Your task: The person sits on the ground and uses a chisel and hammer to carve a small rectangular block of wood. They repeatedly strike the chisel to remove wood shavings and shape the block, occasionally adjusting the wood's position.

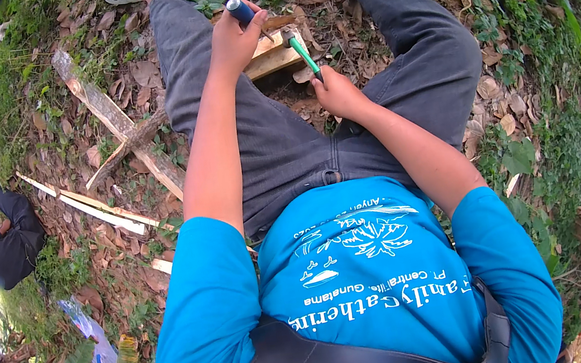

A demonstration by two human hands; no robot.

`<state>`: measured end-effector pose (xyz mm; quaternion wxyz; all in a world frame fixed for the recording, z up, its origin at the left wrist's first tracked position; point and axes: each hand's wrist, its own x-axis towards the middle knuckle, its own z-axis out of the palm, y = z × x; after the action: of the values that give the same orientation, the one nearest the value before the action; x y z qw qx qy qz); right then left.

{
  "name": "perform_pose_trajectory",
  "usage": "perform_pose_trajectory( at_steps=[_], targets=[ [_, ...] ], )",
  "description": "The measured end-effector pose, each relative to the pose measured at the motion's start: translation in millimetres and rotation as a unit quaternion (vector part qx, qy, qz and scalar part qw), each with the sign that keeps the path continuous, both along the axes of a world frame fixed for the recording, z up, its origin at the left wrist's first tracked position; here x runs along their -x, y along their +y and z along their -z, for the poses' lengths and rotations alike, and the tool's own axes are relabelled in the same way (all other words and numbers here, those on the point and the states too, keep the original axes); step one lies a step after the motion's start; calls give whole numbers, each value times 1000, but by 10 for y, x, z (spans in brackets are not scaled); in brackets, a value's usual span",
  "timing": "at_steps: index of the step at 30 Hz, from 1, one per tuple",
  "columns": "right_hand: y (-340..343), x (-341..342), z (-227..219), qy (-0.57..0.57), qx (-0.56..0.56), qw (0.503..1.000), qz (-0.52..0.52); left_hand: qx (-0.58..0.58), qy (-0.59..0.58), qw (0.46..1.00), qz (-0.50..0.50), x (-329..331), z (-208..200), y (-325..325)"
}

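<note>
My left hand (pixel 237 43) is closed round the blue handle of a chisel (pixel 240 11), its thin metal shaft slanting down to a pale piece of wood (pixel 277 60). How the tip meets the wood is too small to tell. My right hand (pixel 340 93) grips the green handle of a hammer (pixel 305 57). The hammer's head lies over the wood's right end, close to the chisel's shaft; I cannot tell whether it touches. The wood rests on the ground between my bent legs, in grey trousers.
Two rough branches (pixel 107 111) cross on the leaf litter to the left, near pale split strips of wood (pixel 95 209). A person in dark clothes (pixel 13 234) is at the far left. A clear plastic bag (pixel 96 338) lies at the lower left. Green plants (pixel 520 156) grow on the right.
</note>
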<state>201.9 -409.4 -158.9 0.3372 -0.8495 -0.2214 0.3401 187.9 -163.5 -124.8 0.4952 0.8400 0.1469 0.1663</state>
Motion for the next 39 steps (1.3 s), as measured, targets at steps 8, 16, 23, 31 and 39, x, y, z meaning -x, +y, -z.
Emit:
perform_pose_trajectory(
  at_steps=[8, 16, 23, 31, 39],
  targets=[
    [6, 7, 94, -22, 5, 1000, 0, 6, -31, 999, 16, -17, 62, -8],
    [-16, -14, 140, -29, 11, 1000, -1, -47, -43, 998, 15, -56, -15, -69],
    [-2, -32, 27, -3, 12, 1000, -3, -70, -32, 997, 30, -126, -165, -118],
    [18, -10, -10, -3, 23, 1000, -10, -9, -40, 998, 44, -169, -117, -83],
    [13, -33, 11, -14, 28, 999, -19, -18, -9, 998, 64, -143, -251, -103]
  ],
)
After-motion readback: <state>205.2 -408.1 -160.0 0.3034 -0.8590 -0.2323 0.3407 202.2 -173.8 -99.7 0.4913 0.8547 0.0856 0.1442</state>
